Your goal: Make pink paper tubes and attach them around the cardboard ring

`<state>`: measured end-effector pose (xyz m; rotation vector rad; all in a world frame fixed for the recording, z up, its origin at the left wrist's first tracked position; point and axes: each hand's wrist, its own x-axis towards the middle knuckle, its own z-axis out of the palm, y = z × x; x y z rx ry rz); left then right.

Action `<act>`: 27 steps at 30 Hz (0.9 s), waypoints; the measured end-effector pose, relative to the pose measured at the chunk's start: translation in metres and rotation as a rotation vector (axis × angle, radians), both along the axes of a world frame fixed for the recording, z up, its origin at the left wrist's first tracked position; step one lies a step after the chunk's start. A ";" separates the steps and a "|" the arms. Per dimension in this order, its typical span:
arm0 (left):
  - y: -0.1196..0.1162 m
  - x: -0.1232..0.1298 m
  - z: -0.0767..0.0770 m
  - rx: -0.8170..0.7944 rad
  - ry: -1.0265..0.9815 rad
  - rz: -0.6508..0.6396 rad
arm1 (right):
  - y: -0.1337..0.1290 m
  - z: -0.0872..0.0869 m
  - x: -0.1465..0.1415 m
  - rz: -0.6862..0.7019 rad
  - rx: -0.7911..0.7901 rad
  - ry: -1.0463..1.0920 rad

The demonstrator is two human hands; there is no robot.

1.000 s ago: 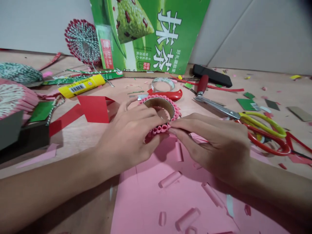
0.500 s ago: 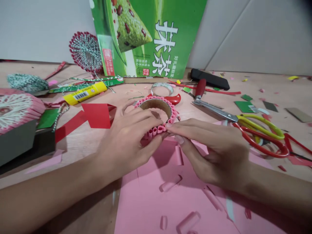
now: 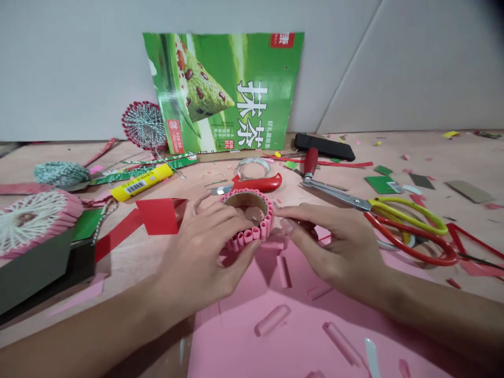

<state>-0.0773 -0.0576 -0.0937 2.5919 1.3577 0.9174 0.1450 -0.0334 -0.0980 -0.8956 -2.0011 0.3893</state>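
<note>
A cardboard ring [image 3: 269, 202] stands on the table, its outside lined with short rolled pink paper tubes. My left hand [image 3: 205, 239] is closed on its left and front side, thumb pressed against the front tubes. My right hand [image 3: 334, 236] is just right of the ring, thumb and index finger a little apart, and nothing shows between them; its other fingers are mostly hidden. Loose pink paper tubes [image 3: 272, 320] lie on a pink paper sheet [image 3: 232, 336] below both hands.
Behind the ring are a red-handled cutter [image 3: 262, 182] and a tape roll [image 3: 254, 168]. Scissors [image 3: 413, 210] lie right, near a black phone-like object [image 3: 325, 147]. A yellow glue stick [image 3: 142, 182], yarn ball [image 3: 61, 173] and string-wound ring [image 3: 35, 223] are left. A green printed card [image 3: 220, 63] leans on the wall.
My right fingers have come off the front tubes and moved slightly right of the ring. My left hand still holds it. The camera view has tilted up.
</note>
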 end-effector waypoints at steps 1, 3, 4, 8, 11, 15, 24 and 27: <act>0.000 0.000 0.000 0.002 0.000 -0.001 | 0.001 0.000 0.000 -0.007 -0.008 0.004; 0.001 -0.001 -0.001 0.010 0.000 -0.001 | 0.003 0.000 0.000 -0.019 -0.014 0.017; 0.001 -0.001 -0.002 0.009 0.001 0.006 | 0.004 0.000 0.000 -0.021 -0.016 0.026; 0.001 -0.002 -0.002 -0.018 0.018 0.033 | 0.009 -0.001 0.003 -0.005 -0.024 0.031; 0.002 -0.003 -0.001 -0.014 0.029 0.036 | 0.013 -0.001 0.006 -0.011 -0.054 0.017; 0.002 -0.006 -0.003 0.027 0.029 0.047 | 0.027 0.006 0.015 -0.111 -0.075 0.022; 0.007 -0.010 -0.011 0.064 0.062 0.070 | 0.162 0.024 0.104 -0.434 -0.188 -0.450; 0.008 -0.011 -0.012 0.052 0.070 0.073 | 0.187 0.013 0.119 -0.387 -0.210 -0.526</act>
